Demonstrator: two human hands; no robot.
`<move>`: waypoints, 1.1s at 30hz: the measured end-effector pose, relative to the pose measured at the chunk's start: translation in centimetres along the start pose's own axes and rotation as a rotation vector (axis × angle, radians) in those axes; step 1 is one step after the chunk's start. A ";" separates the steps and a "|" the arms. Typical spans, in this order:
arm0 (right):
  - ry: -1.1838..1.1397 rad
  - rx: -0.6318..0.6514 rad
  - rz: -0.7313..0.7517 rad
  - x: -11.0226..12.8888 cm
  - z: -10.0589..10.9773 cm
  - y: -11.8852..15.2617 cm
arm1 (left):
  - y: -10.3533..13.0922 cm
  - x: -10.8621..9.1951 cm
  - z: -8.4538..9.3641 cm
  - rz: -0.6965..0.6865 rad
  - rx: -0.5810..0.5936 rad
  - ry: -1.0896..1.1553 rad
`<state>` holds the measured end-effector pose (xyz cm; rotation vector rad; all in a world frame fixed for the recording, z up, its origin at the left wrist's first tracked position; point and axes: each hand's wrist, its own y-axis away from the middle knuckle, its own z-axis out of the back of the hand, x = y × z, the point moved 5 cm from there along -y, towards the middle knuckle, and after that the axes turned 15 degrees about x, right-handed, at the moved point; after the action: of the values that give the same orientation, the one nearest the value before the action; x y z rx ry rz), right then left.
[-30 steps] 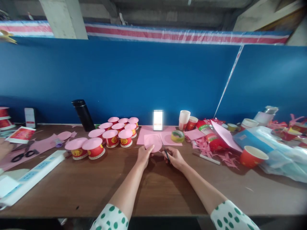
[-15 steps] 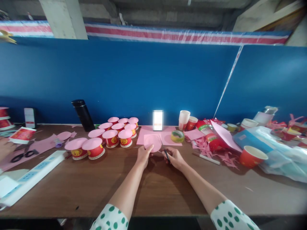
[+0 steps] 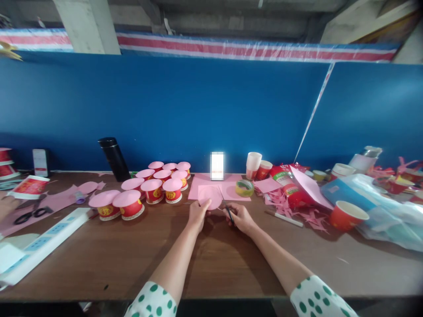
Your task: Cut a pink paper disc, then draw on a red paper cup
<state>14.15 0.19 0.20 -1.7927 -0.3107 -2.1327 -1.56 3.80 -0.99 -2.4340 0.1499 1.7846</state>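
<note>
Pink trimming, apparently, needing slow turns: pinching paper (image 3: 210, 196) in left hand (image 3: 197, 215), gripping scissors (image 3: 230, 215) in right hand (image 3: 243, 218), toward desk's (image 3: 218, 268) back edge.

And that's eleven pink-topped paper cups (image 3: 151, 186)! Two pairs of scissors (image 3: 231, 216) (image 3: 32, 215), one held pink paper circle (image 3: 211, 197), two phones (image 3: 217, 166) (image 3: 40, 163), one black flask (image 3: 115, 159), one white power strip (image 3: 46, 245), one white pen (image 3: 289, 219); three hands: wearer's left hand (image 3: 198, 215), wearer's right hand (image 3: 242, 218), one co-worker's hand (image 3: 7, 207).

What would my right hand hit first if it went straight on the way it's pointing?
Beyond the scissors it grips, your right hand would likely meet the pink paper circle in your left hand, ahead and leftward; the gap's depth is unclear.
</note>
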 end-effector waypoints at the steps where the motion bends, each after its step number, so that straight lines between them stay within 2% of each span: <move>1: 0.002 0.002 -0.001 0.0 0.0 0.0 | 0.0 -0.1 0.0 -0.001 -0.001 -0.001; 20: 0.027 0.004 -0.006 0.0 0.0 0.0 | -0.2 0.1 0.4 -0.040 -0.041 -0.009; 33: -0.005 -0.002 -0.025 0.5 -0.1 0.1 | -0.3 0.3 0.2 -0.031 0.026 0.002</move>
<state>14.04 -0.03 0.69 -1.8047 -0.3340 -2.1461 -1.59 4.10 -1.36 -2.4068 0.1342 1.7560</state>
